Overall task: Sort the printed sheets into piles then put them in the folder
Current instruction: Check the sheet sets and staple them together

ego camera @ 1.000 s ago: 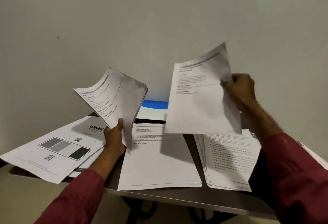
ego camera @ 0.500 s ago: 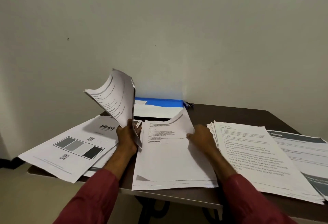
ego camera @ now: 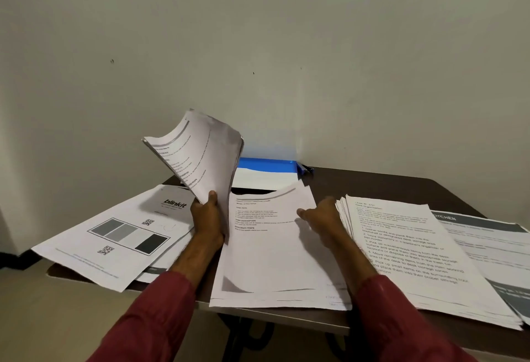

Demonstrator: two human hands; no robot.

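Though laid flat by the wall at the back of the dark brown table, partly hidden behind a raised, curled sheaf of printed white sheets: flat blue plastic folder, dark pen just beside. Left, white sheets with grey bars and QR codes; right, thick stack of list-printed sheets, grey-bannered sheets beyond. Grips the sheaf in the left hand, thumb pinching its lower edge. Rests the right hand, fingers relaxed, on the right edge of the middle pile of white text sheets.

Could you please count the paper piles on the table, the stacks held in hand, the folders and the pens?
Paper piles on the table: 4 (blinkit pile, centre pile, numbered-list pile, KITCHEN pile)
Stacks in hand: 1 (held stack, left hand)
Folders: 1 (blue folder)
Pens: 1 (pen, apparently)
Total: 7
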